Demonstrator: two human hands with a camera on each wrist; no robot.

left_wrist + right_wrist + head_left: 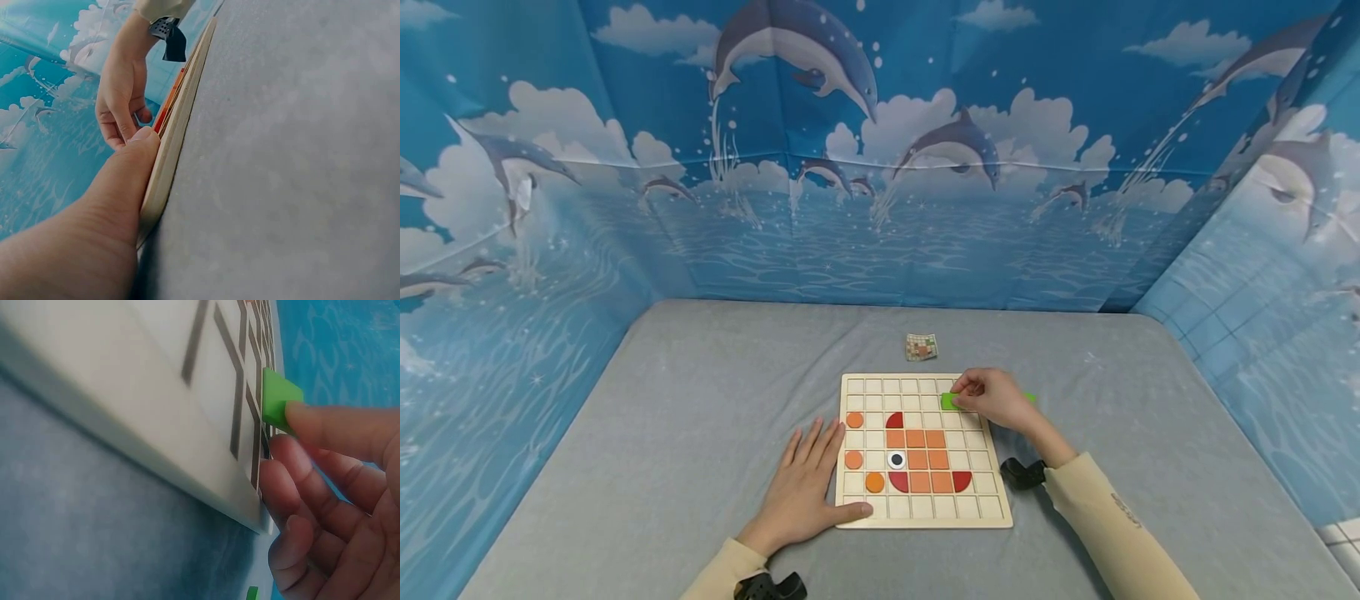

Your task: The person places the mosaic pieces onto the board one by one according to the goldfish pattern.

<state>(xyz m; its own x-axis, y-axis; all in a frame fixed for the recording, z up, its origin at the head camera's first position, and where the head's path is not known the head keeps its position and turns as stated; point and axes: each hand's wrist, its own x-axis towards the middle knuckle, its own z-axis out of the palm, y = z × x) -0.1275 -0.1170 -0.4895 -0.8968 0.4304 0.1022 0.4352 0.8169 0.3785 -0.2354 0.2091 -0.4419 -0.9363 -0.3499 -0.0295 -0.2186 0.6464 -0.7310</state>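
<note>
A wooden grid board (925, 526) lies on the grey cloth. My right hand (996, 398) pinches a green square tile (949, 402) at the board's upper right; in the right wrist view the tile (275, 394) stands tilted against the grid, thumb on its face. My left hand (805, 479) rests with straight, spread fingers along the board's left edge, its thumb (134, 153) lying over the lower-left corner. Set in the grid are several orange squares (915, 438), red quarter-circle tiles (962, 481), orange discs (874, 482) and a white eye tile (897, 459).
Another green piece (1031, 398) lies right of the board, partly hidden behind my right wrist. A small patterned card (921, 347) lies beyond the board's far edge. The grey cloth (737, 358) reaches back to a dolphin-printed curtain (850, 242), which also hangs along both sides.
</note>
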